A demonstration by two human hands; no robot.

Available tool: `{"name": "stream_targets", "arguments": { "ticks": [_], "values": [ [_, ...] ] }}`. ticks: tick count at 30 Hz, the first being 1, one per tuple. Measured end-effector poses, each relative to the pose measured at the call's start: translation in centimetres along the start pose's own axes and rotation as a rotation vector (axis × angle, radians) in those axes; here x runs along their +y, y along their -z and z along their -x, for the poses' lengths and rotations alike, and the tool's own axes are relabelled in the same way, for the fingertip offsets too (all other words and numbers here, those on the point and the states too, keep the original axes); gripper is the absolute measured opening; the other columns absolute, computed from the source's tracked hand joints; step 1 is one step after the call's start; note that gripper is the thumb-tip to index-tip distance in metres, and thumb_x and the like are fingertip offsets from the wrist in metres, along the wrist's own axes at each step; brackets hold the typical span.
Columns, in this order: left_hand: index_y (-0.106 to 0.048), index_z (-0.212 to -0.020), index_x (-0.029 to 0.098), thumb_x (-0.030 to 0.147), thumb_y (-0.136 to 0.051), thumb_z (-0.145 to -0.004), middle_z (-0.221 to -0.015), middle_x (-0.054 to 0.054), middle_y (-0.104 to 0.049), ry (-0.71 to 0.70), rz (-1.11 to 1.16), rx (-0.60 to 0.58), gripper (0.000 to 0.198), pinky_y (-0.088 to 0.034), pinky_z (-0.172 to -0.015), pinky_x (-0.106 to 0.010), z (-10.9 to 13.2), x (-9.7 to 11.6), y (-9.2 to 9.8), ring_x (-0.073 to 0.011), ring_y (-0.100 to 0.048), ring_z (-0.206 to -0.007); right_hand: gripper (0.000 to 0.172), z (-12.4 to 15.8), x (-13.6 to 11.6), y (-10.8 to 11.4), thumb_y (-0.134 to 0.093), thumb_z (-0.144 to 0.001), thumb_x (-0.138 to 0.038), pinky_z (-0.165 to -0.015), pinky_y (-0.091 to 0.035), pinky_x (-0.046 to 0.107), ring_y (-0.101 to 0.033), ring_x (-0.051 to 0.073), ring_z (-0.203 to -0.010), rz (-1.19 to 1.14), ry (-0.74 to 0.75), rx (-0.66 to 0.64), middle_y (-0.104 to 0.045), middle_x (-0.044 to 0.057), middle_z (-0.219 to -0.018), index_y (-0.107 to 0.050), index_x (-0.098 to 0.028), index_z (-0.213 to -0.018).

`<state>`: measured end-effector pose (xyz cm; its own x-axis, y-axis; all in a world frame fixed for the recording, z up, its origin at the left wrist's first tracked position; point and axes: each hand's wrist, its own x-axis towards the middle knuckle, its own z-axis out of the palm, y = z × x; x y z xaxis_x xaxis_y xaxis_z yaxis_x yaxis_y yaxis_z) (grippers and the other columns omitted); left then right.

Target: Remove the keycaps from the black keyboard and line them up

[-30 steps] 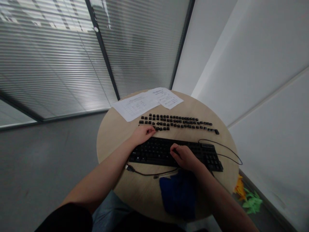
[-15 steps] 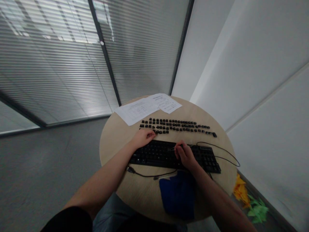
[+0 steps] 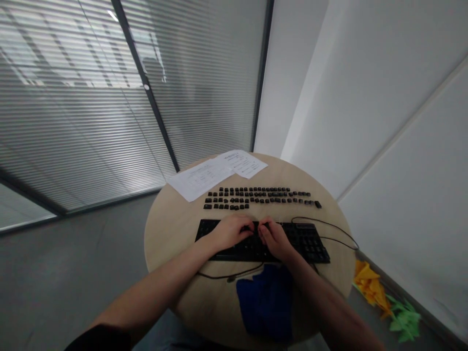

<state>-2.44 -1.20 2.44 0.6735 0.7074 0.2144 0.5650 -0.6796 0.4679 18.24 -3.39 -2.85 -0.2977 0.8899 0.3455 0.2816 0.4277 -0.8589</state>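
A black keyboard lies on the round wooden table, partly covered by my hands. My left hand is over its middle with fingers curled into a pinch; whatever they hold is too small to make out. Close beside it, my right hand is closed around what looks like a wire keycap puller, mostly hidden by the fingers now. The fingertips of both hands nearly meet above the keys. Behind the keyboard, loose black keycaps stand in several rows.
Printed sheets lie at the back of the round table. A blue cloth sits at the front edge. Cable loops to the right, and another cable runs in front. Orange and green crumpled pieces are on the floor.
My left hand has moved right, from the keycap rows to the middle of the keyboard, beside my right hand. The thin wires at my right hand show less. The view has shifted slightly.
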Motion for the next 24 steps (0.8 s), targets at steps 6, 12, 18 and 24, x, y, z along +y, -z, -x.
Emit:
{"name": "stream_targets", "arguments": {
  "ticks": [6,12,18,24],
  "values": [
    [-0.072,-0.093,0.023,0.024,-0.066,-0.088,-0.09,-0.002,-0.072,0.016,-0.044,-0.06,0.008,-0.048,-0.082,-0.031,-0.9,0.3,1.1,-0.0212,-0.066,-0.089,0.021,-0.2,-0.3,1.0,-0.042,-0.101,-0.037,-0.054,-0.043,0.025,-0.054,0.015,-0.055,0.067,0.032,0.014,-0.058,-0.001,-0.067,-0.056,-0.022,-0.094],
    [-0.07,-0.093,0.021,0.022,-0.069,-0.083,-0.088,0.0,-0.071,0.03,0.075,-0.098,0.01,-0.046,-0.074,-0.027,-2.0,-0.2,1.5,-0.0176,-0.065,-0.083,0.017,-0.6,-1.4,2.0,-0.045,-0.099,-0.03,-0.066,-0.044,0.03,-0.06,0.018,-0.066,0.249,0.107,-0.028,-0.063,0.002,-0.073,-0.058,-0.022,-0.095],
    [-0.07,-0.098,0.021,0.024,-0.071,-0.081,-0.084,0.002,-0.069,0.116,0.068,-0.076,0.018,-0.044,-0.067,-0.025,-3.5,-3.0,1.8,-0.0147,-0.061,-0.072,0.016,-0.9,-0.7,3.2,-0.045,-0.099,-0.03,-0.068,-0.043,0.031,-0.063,0.021,-0.07,0.315,0.124,0.137,-0.066,0.004,-0.076,-0.057,-0.02,-0.093],
    [-0.072,-0.1,0.024,0.023,-0.071,-0.083,-0.095,-0.001,-0.075,0.148,-0.237,0.062,0.017,-0.047,-0.086,-0.033,-7.0,-5.2,0.3,-0.0215,-0.064,-0.093,0.017,-1.1,0.1,3.6,-0.046,-0.098,-0.032,-0.059,-0.039,0.03,-0.056,0.019,-0.057,0.295,0.072,0.278,-0.059,0.0,-0.064,-0.056,-0.021,-0.092]
  ]
}}
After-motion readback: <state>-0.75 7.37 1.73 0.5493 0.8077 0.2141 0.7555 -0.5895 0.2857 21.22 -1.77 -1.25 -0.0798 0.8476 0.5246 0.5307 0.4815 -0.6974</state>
